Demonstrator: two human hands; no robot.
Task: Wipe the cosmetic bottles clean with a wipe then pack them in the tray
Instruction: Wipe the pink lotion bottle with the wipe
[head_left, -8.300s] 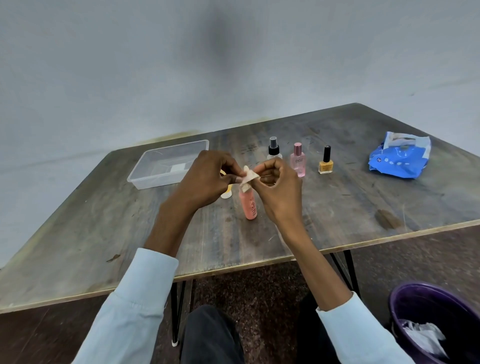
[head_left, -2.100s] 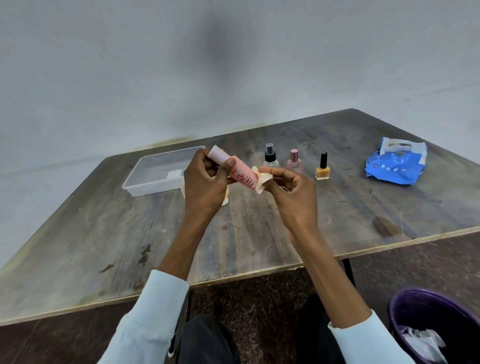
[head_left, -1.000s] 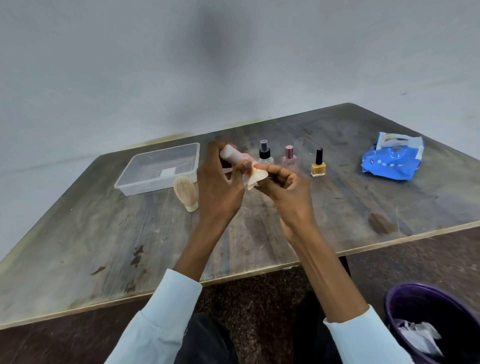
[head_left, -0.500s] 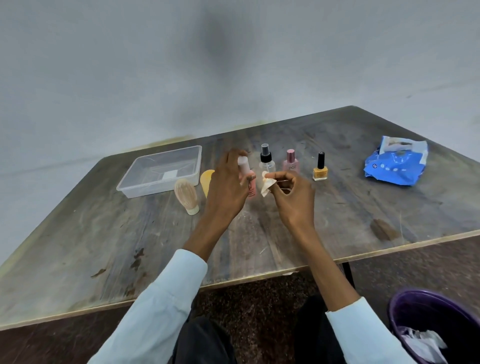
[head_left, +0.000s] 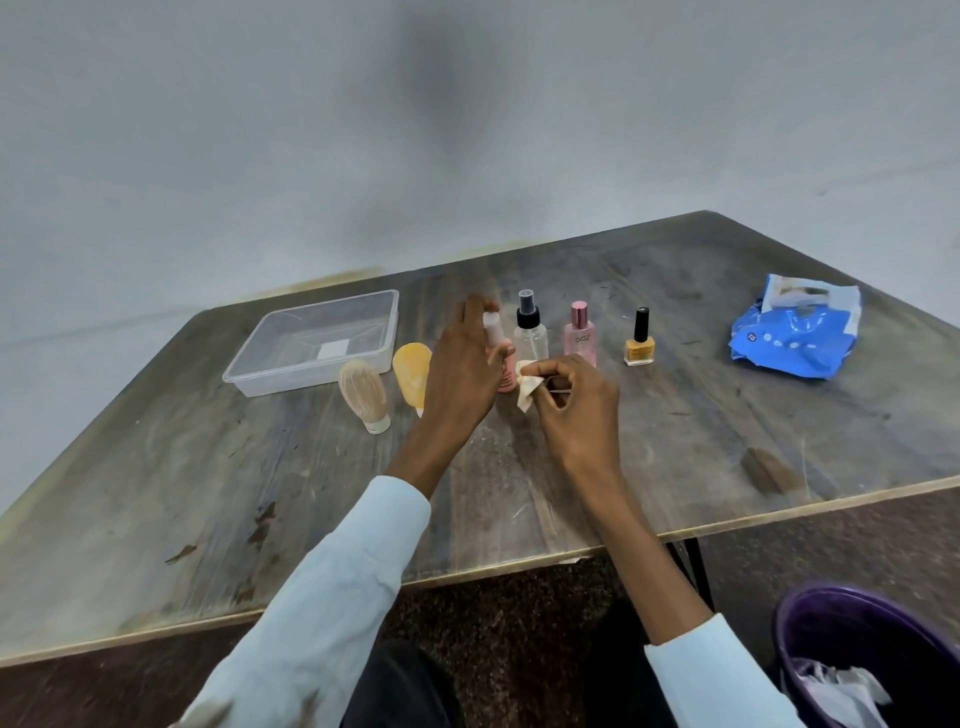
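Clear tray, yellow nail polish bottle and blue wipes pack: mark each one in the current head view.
Clear tray (head_left: 270, 375), head view, on its near rim.
Yellow nail polish bottle (head_left: 639, 351), head view, on its yellow body.
Blue wipes pack (head_left: 789, 340), head view, on its blue front.
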